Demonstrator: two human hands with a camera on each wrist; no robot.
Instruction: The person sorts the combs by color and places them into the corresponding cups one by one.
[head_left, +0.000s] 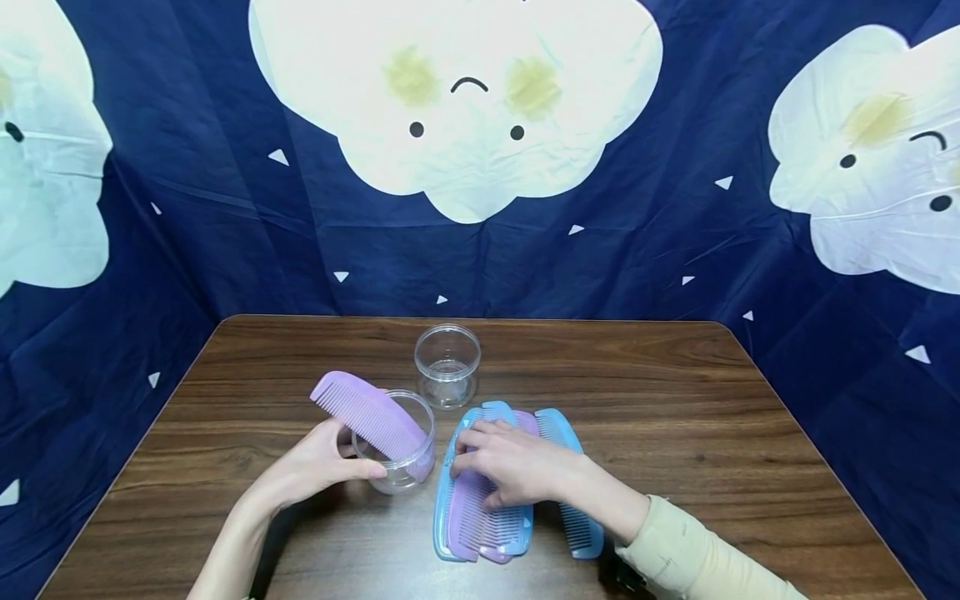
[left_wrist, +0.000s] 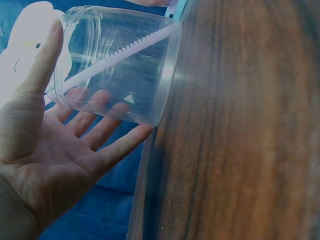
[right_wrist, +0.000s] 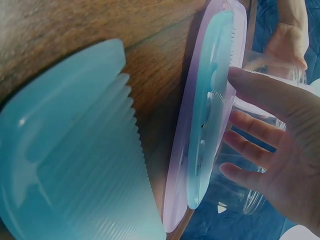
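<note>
Around a clear plastic jar [head_left: 393, 482] my left hand [head_left: 322, 462] holds with the thumb on one side and the fingers on the other. A purple comb [head_left: 371, 417] leans inside this jar, its upper end sticking out over the rim to the left. My right hand [head_left: 517, 462] is spread over a pile of blue and purple combs, touching the upper purple comb [head_left: 471, 508]. In the right wrist view, the thumb meets the edge of the stacked combs [right_wrist: 202, 125], while the other fingers are extended beyond it.
Right of the pile, a separate blue comb [head_left: 581, 533] lies partly under my right forearm. A second clear jar [head_left: 447, 362] stands behind the held one. All this is on a brown wooden table [head_left: 712, 467], with a blue cloud-patterned cloth [head_left: 225, 200] behind.
</note>
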